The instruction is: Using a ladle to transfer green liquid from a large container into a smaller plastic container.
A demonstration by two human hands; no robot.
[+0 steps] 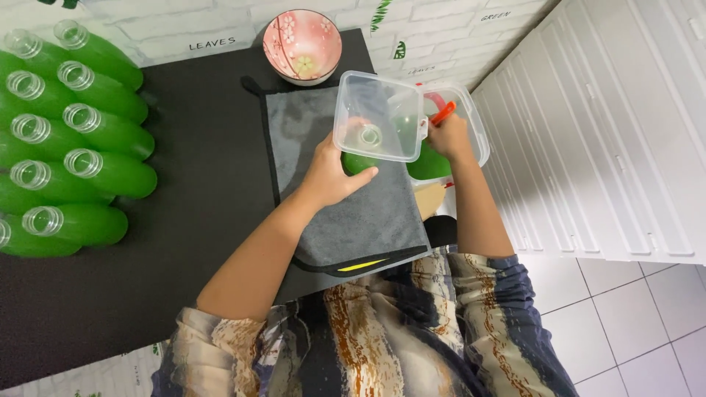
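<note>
My left hand grips a green bottle standing on a grey towel. The bottle's open mouth shows through a clear plastic box that hangs tilted just above it. My right hand is closed on a red-orange handle at the edge of that box. Behind it sits a second clear container with green liquid in it. I cannot tell what exactly the handle belongs to.
Several uncapped green bottles lie stacked on their sides at the left of the black table. A pink flowered bowl stands at the back. White cabinet doors rise on the right above a tiled floor.
</note>
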